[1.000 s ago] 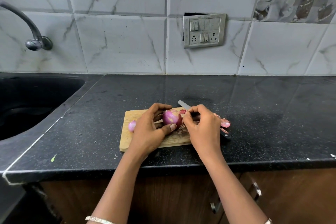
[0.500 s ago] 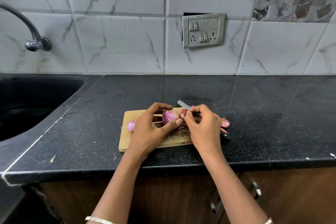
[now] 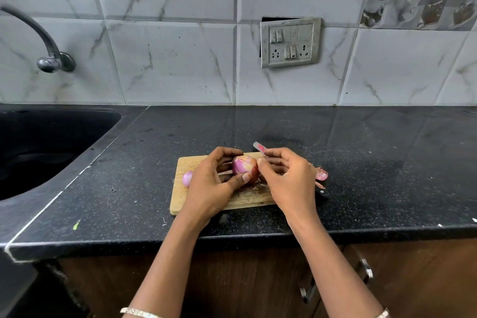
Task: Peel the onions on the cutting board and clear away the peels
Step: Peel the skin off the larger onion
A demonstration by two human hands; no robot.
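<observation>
Onion (image 3: 244, 166), newly turned in our gripping left hand (image 3: 209, 183) near far edge of cutting board (image 3: 185, 201), shows skin (image 3: 254, 173) our right hand (image 3: 289, 178) pinches.

Forearms were bare; a thin silvery bangle (image 3: 140, 312) ringed the wrist behind the left hand (image 3: 207, 187), a similar band (image 3: 383, 313) behind the right hand (image 3: 291, 181).
</observation>
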